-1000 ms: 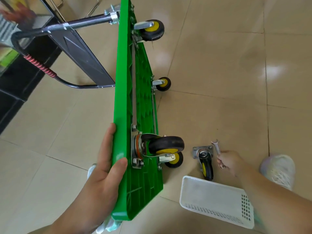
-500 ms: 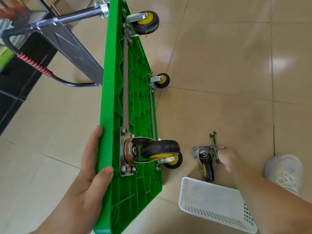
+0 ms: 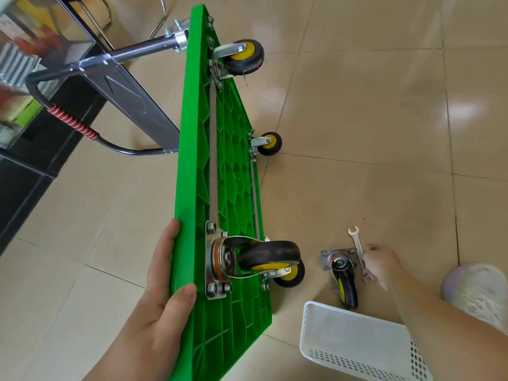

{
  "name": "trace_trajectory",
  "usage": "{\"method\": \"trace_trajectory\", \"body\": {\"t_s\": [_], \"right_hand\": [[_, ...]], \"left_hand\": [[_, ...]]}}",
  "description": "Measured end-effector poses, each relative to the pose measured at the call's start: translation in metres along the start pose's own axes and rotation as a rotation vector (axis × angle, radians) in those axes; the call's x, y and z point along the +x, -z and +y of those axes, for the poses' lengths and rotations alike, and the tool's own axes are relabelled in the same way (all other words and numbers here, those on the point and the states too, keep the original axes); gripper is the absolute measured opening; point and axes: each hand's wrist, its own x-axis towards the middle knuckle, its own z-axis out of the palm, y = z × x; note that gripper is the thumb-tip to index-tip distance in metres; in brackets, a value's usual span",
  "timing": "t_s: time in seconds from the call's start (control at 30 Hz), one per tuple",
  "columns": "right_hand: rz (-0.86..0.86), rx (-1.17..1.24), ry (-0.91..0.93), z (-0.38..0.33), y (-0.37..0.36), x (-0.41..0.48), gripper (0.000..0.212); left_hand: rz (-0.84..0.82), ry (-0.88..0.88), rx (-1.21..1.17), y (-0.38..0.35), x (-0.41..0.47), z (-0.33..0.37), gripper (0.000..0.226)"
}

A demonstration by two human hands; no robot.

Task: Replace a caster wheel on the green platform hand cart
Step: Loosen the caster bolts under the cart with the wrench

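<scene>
The green platform cart [image 3: 233,188] stands on its long edge on the tiled floor, underside facing right. My left hand [image 3: 165,276] grips its upper near edge, thumb on the underside beside a black swivel caster [image 3: 264,257] bolted there. Other yellow-hubbed casters [image 3: 242,57] [image 3: 268,143] [image 3: 288,273] sit at the remaining corners. A loose spare caster [image 3: 343,279] lies on the floor to the right. Just right of it, my right hand [image 3: 380,264] holds a small open-ended wrench [image 3: 358,251], its top jaw pointing away.
A white plastic basket [image 3: 357,342] lies at the lower right, near my forearm. The cart's black folding handle [image 3: 71,119] with red wrap sticks out to the left. A dark counter base [image 3: 24,171] runs along the left edge. A light shoe [image 3: 478,292] is at the right.
My right hand has lifted the wrench off the floor beside the spare caster and turned it more upright. The view shifted; my left hand keeps its grip on the cart edge.
</scene>
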Motion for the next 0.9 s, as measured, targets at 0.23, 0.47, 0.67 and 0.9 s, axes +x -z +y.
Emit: {"method": "trace_trajectory", "body": {"t_s": [0.23, 0.47, 0.67, 0.9], "right_hand": [[-0.347, 0.004, 0.409, -0.094, -0.02, -0.112, 0.009], [-0.664, -0.208, 0.743, -0.17, -0.031, -0.23, 0.009], [-0.637, -0.343, 0.941, -0.185, -0.037, -0.274, 0.02], [-0.547, -0.424, 0.996, -0.177, -0.046, -0.29, 0.03]], "left_hand": [[0.016, -0.063, -0.005, -0.005, -0.006, 0.021, 0.071], [0.031, -0.015, -0.011, -0.004, -0.005, 0.027, 0.073], [0.003, -0.02, -0.037, -0.007, 0.001, 0.03, 0.071], [-0.016, -0.007, -0.038, -0.009, -0.001, 0.033, 0.073]]}}
